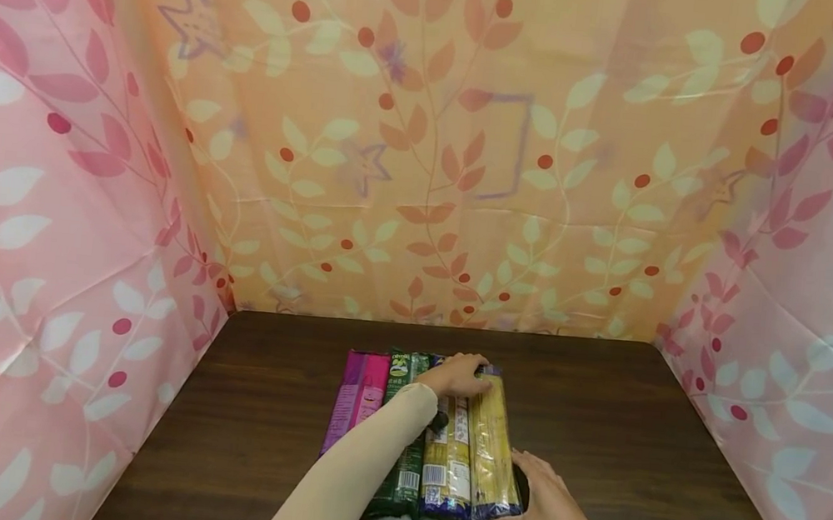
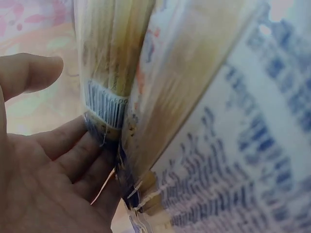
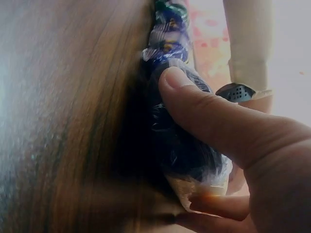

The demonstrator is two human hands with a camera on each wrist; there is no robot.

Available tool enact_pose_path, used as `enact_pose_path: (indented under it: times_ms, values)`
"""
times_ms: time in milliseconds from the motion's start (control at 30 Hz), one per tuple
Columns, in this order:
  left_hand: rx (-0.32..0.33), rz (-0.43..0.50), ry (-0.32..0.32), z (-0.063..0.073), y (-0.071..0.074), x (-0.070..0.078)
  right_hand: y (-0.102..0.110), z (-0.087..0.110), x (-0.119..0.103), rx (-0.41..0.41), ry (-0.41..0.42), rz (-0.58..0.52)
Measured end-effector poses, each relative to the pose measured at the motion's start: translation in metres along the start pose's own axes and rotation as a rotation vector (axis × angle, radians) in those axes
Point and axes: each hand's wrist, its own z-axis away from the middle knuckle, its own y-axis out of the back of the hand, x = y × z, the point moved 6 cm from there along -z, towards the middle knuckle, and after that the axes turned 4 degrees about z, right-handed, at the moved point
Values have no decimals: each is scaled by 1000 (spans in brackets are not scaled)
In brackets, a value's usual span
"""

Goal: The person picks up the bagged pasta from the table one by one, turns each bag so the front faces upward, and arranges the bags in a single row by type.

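Note:
Several long packs lie side by side on the dark wooden table. At the right end of the row is a clear pack of yellow dried noodles with blue ends. My left hand reaches over the row to its far end. In the left wrist view, the left fingers touch the pack ends, with the thumb standing apart. My right hand grips the near right corner of the same pack, thumb at its blue end and fingers along its side. A labelled noodle pack lies just left of it.
Further left are a green pack and a purple-pink pack, both partly hidden by my left sleeve. The table is bordered by flowered curtains at the back and both sides.

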Motion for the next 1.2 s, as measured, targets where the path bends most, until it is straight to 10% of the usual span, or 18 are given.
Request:
enact_pose_path:
  times_ms: [1200]
  values:
    - [322, 486, 7, 20, 14, 2, 10, 0, -12, -91, 138, -353]
